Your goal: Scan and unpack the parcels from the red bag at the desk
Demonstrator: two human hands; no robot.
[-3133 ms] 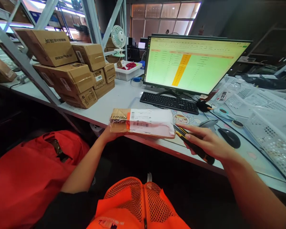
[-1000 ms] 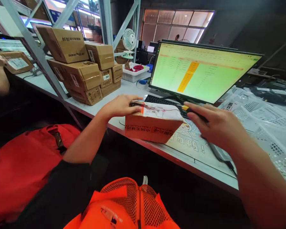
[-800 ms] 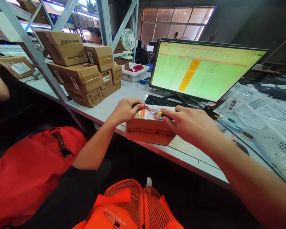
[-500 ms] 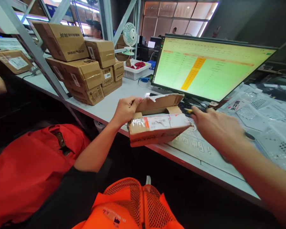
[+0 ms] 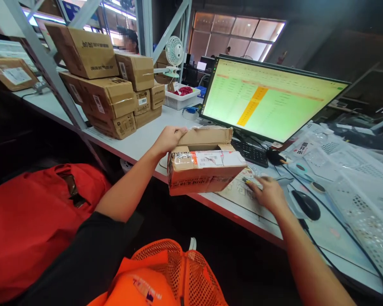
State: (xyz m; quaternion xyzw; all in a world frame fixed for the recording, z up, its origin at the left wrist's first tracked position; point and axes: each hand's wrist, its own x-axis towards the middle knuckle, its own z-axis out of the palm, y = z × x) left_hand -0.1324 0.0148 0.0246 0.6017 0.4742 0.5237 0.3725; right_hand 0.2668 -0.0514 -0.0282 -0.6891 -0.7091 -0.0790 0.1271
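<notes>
A small cardboard box [image 5: 204, 176] with a white shipping label hangs tilted over the desk's front edge, its top flaps standing up. My left hand [image 5: 168, 139] is closed on the box's back left flap and holds it up. My right hand [image 5: 267, 193] rests low on the printed desk mat [image 5: 239, 196] just right of the box, fingers curled over a yellow-and-black utility knife [image 5: 247, 181], of which only the tip shows.
A monitor [image 5: 268, 102] with a green spreadsheet, a keyboard [image 5: 250, 152] and a mouse [image 5: 306, 205] lie behind my right hand. Stacked cartons [image 5: 108, 100] stand at left, white perforated trays [image 5: 364, 204] at right. A red bag [image 5: 35, 221] sits below the desk. Another person [image 5: 129, 40] is behind the cartons.
The box went from flat and sealed on the desk to open, flaps up, lifted by my left hand. My right hand pulled the knife away and dropped to the mat.
</notes>
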